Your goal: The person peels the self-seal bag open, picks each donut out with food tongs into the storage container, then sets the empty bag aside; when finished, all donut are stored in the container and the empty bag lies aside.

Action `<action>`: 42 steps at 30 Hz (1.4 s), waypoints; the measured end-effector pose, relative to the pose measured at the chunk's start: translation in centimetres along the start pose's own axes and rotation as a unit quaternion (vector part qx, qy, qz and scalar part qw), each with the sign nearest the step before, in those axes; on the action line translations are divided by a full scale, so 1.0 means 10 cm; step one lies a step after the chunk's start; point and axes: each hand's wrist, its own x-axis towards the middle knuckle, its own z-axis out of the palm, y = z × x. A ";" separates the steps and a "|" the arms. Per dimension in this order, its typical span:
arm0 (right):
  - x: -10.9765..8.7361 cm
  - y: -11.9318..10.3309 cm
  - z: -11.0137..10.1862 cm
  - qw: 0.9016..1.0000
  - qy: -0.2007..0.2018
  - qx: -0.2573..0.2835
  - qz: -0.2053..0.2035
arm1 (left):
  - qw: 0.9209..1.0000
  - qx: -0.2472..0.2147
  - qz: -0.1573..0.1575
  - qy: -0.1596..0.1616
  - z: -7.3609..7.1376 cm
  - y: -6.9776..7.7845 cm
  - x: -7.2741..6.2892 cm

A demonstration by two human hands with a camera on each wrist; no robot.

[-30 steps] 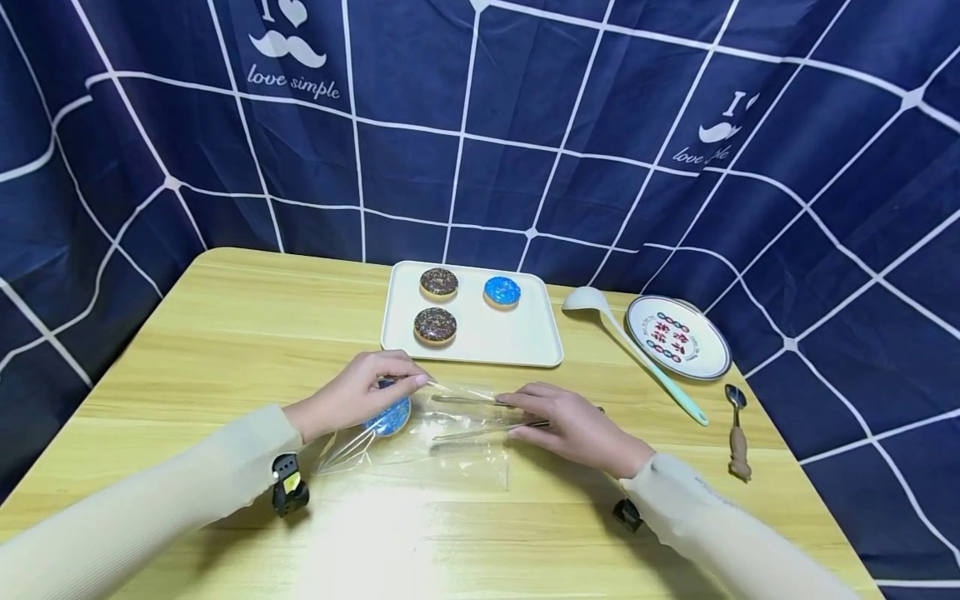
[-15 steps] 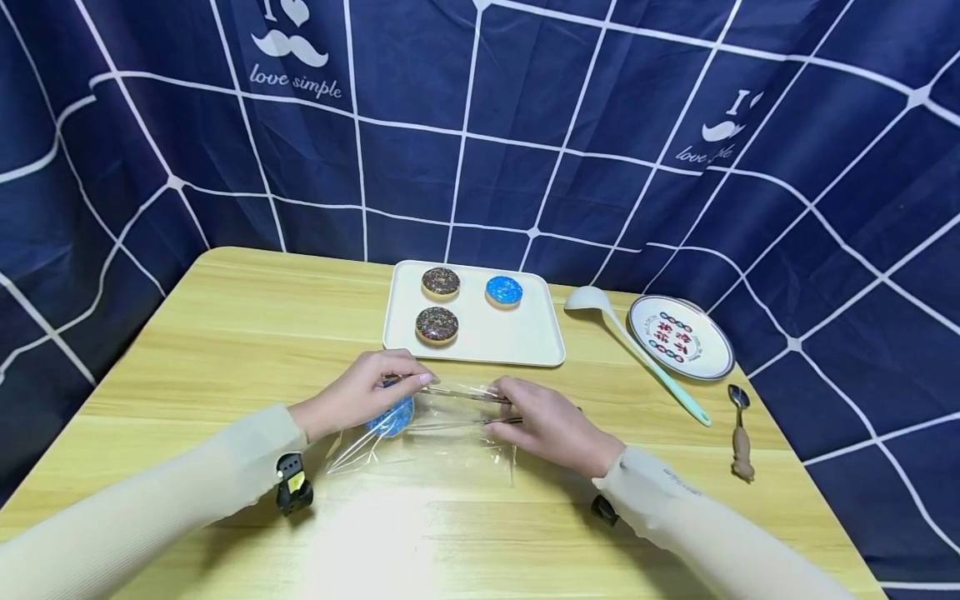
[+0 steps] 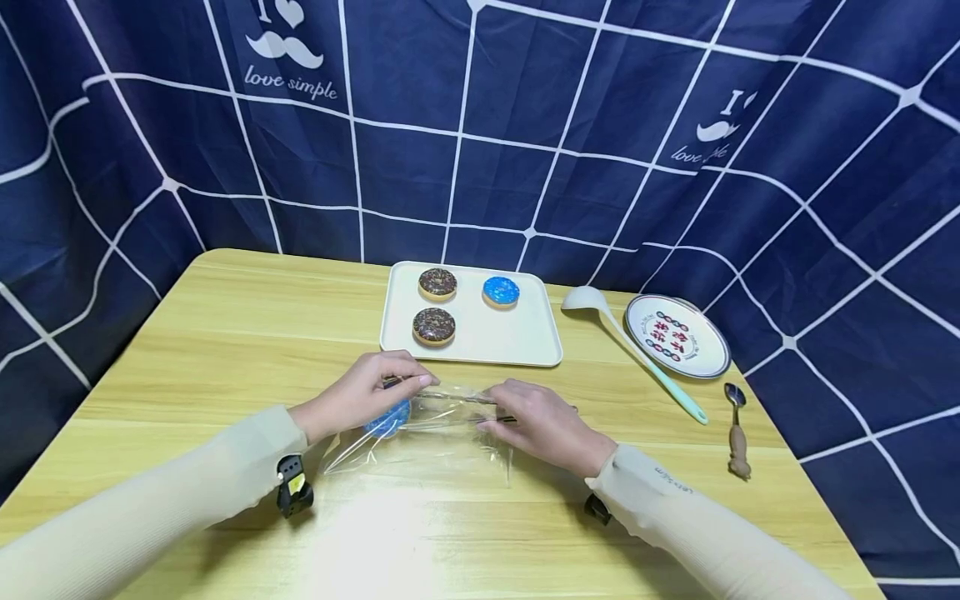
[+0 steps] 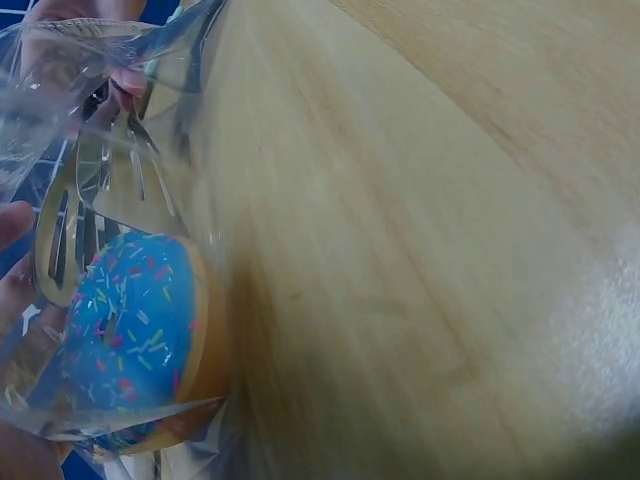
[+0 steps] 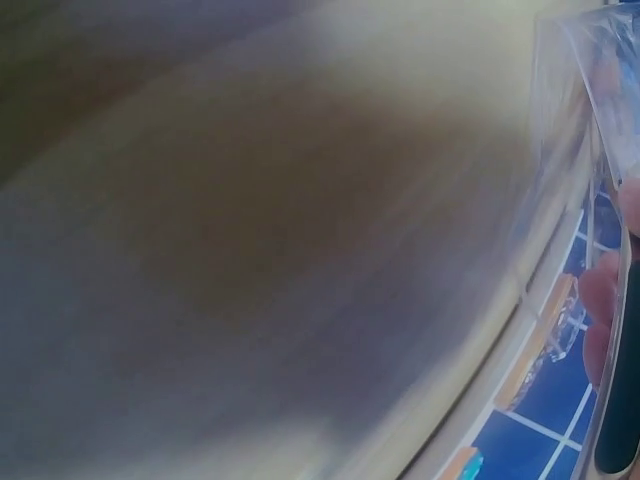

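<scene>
A clear plastic bag (image 3: 457,454) lies between both hands, with a blue-iced doughnut with sprinkles (image 4: 130,330) inside its left part. My left hand (image 3: 367,392) pinches the bag's upper edge beside that doughnut, covering part of it in the head view. From the right, my right hand (image 3: 543,423) grips metal tongs (image 4: 120,190) that reach into the bag. Their two slotted heads are spread apart, tips right at the doughnut in the left wrist view. A dark green grip (image 5: 622,370) on the tongs shows in the right wrist view.
Behind the hands, a white tray (image 3: 517,343) bears two chocolate doughnuts (image 3: 435,325) and another blue doughnut (image 3: 501,292). To the right lie a ladle (image 3: 637,354) with a mint handle, a printed plate (image 3: 701,337) and a small spoon (image 3: 738,433). A dark blue curtain (image 3: 420,167) surrounds the wooden table.
My right hand has moved left with the tongs, bringing them farther into the bag toward the doughnut. The left hand stays at the bag's edge.
</scene>
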 end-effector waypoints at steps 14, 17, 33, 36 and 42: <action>0.00 -0.01 -0.06 1.000 -0.014 0.010 0.009 | 1.000 -0.001 0.017 -0.002 -0.03 -0.06 -0.04; -0.04 -0.01 -0.11 0.999 -0.015 0.031 0.020 | 1.000 0.004 0.015 -0.003 -0.04 -0.06 -0.04; -0.41 0.09 -0.35 0.995 -0.011 0.076 0.069 | 1.000 0.009 0.001 -0.001 -0.09 -0.10 -0.07; -0.51 0.11 -0.41 0.992 -0.007 0.089 0.087 | 1.000 0.010 0.000 0.002 -0.12 -0.11 -0.09; -0.69 0.18 -0.52 0.990 0.003 0.086 0.116 | 1.000 0.017 -0.004 0.008 -0.18 -0.14 -0.13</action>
